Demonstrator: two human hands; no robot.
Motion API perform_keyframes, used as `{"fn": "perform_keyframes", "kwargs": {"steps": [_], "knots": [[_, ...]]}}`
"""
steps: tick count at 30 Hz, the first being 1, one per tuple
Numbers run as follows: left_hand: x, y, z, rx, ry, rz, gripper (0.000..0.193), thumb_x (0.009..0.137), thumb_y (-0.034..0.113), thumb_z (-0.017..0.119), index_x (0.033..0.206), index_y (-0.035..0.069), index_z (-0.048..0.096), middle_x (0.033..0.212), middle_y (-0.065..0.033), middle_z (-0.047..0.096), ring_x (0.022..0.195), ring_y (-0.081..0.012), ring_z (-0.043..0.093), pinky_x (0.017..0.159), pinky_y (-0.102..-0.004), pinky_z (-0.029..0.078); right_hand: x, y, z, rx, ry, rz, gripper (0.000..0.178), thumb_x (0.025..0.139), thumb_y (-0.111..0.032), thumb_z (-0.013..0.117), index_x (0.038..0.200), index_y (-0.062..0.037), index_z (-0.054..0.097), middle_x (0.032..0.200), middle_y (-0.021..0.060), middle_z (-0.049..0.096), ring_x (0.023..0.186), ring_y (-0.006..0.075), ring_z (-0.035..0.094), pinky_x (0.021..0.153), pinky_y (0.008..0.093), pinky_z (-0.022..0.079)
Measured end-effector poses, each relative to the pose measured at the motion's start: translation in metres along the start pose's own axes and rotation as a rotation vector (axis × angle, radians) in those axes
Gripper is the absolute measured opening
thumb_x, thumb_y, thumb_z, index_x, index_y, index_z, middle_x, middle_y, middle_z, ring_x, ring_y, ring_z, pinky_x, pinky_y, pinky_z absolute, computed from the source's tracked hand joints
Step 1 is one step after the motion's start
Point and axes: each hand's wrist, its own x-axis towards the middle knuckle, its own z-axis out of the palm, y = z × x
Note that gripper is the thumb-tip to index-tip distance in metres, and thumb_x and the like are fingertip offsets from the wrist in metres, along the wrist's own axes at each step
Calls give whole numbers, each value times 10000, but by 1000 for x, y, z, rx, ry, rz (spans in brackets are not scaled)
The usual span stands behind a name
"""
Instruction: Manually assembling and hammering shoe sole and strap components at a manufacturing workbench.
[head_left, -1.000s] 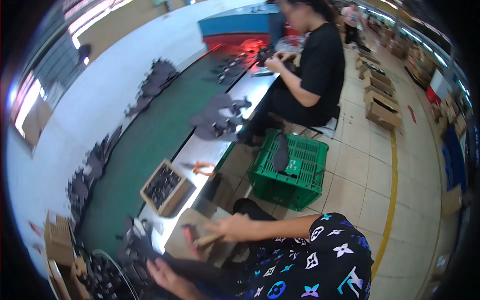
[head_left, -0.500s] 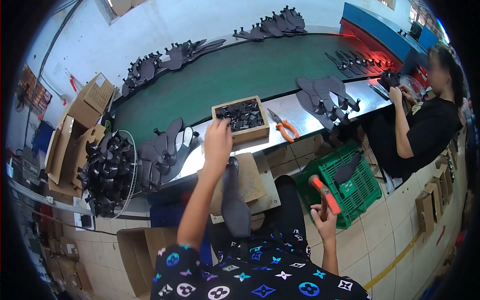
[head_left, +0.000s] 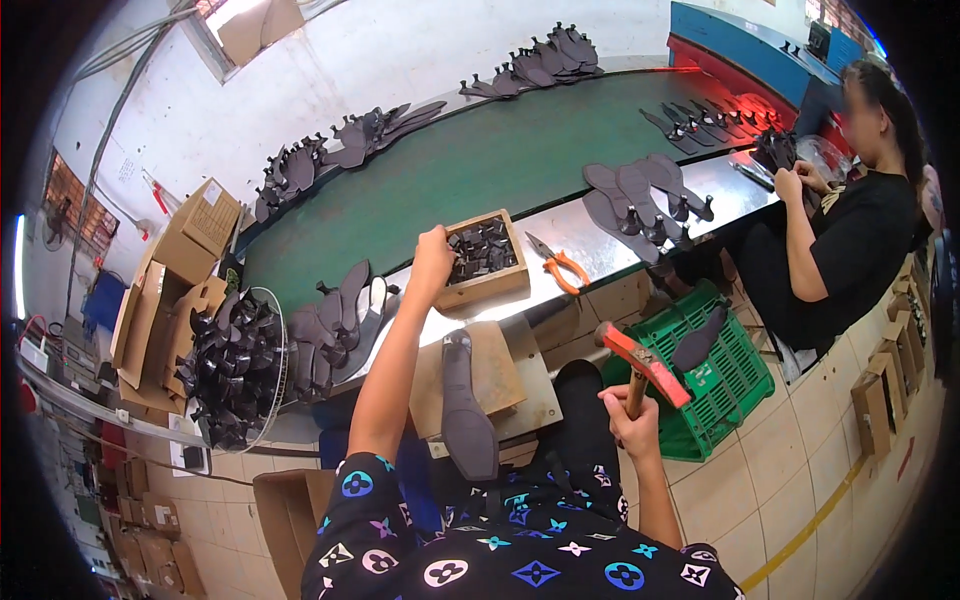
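Note:
At the left rim of a wooden box (head_left: 490,288), my left hand (head_left: 432,262) has its fingers curled together; whatever may be in them is hidden. Small black pieces (head_left: 484,247) fill the box. My right hand (head_left: 634,425) is wrapped round the handle of a hammer (head_left: 643,362) with a worn red-orange head, held up right of my lap. Between my arms a dark grey shoe sole (head_left: 468,415) lies lengthwise over a worn block (head_left: 505,375), its heel end away from me and its toe toward my lap.
Orange-handled pliers (head_left: 562,270) lie right of the box. Heeled soles (head_left: 640,200) rest along the metal edge of a green belt (head_left: 420,180). A round basket of black heels (head_left: 235,370) stands left, a green crate (head_left: 715,385) right. A co-worker (head_left: 850,220) sits at the right.
The view has shifted slightly. My left hand has moved to the box's left rim, its fingers more curled. The hammer head has turned and swung a little left in my right hand.

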Motion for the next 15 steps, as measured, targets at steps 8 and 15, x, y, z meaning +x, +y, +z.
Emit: {"fn": "perform_keyframes", "kwargs": {"steps": [8, 15], "knots": [[-31, -7, -33, -540, -74, -255, 352, 786, -42, 733, 1129, -69, 660, 868, -115, 740, 732, -132, 702, 637, -267, 577, 46, -49, 33, 78, -173, -259, 171, 979, -75, 584, 1059, 56, 658, 524, -61, 436, 391, 19, 353, 376, 215, 265], [-63, -2, -43, -739, 30, -199, 402, 813, -32, 732, 1200, -46, 626, 927, -80, 713, 816, -118, 685, 718, -247, 568, 57, -75, 78, 91, -223, -354, 194, 985, -82, 587, 1097, 58, 661, 527, -63, 431, 401, 18, 356, 381, 209, 271]]}}
